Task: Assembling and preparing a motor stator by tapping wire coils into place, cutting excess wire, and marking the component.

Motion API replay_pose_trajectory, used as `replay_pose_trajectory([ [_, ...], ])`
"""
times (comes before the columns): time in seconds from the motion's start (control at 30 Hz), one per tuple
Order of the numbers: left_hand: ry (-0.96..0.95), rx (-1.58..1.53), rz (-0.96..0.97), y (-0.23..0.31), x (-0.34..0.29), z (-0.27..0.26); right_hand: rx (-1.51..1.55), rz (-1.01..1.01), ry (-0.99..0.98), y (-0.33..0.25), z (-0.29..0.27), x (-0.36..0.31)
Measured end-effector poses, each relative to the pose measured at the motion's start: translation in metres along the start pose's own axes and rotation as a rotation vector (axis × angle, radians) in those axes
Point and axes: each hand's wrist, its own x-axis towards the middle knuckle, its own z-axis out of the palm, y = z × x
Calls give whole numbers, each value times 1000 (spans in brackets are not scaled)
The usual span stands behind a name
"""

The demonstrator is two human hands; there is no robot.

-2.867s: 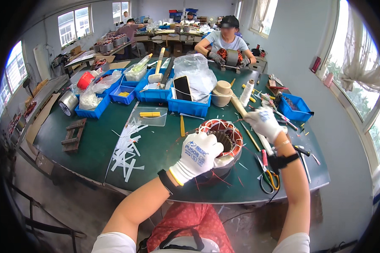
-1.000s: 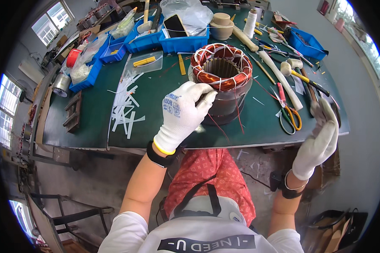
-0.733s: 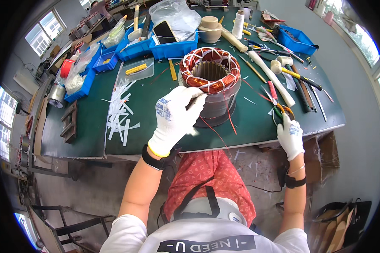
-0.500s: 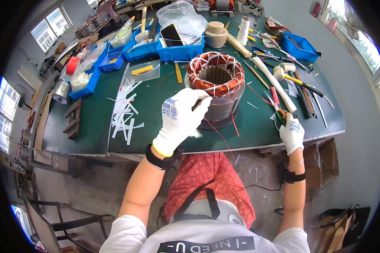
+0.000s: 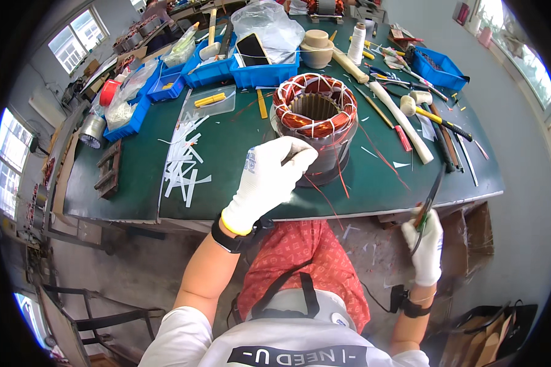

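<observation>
A stator with copper-red windings, laced with white cord, stands upright on the green table. My left hand is closed at its near left side, thumb and forefinger pinched on a thin red wire that hangs past the table's front edge. More red leads trail from the windings to the right. Off the front right edge, my right hand grips scissors, their dark blades pointing up and away; green and orange show at the handles, mostly covered by the fingers. Both hands wear white gloves.
Right of the stator lie a red-handled tool, a long pale stick and mallets. White paper strips are scattered at left. Blue bins line the back, one with a phone on it.
My right hand has lifted the scissors off the table and drawn them back toward me, past the front edge. My left hand has shifted slightly right and nearer, still pinching.
</observation>
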Motion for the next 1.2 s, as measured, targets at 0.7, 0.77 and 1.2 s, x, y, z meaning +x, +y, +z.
replay_pose_trajectory([
  [0.7, -196, -298, -354, 8, -1, -3, -8, -272, -709, -63, 70, 51],
  [0.77, -201, -289, -336, 8, -2, -4, 15, -277, -733, -64, 67, 56],
  [1.2, 4, -372, -277, 14, -31, -17, 225, -314, 104, 0, 49, 26],
])
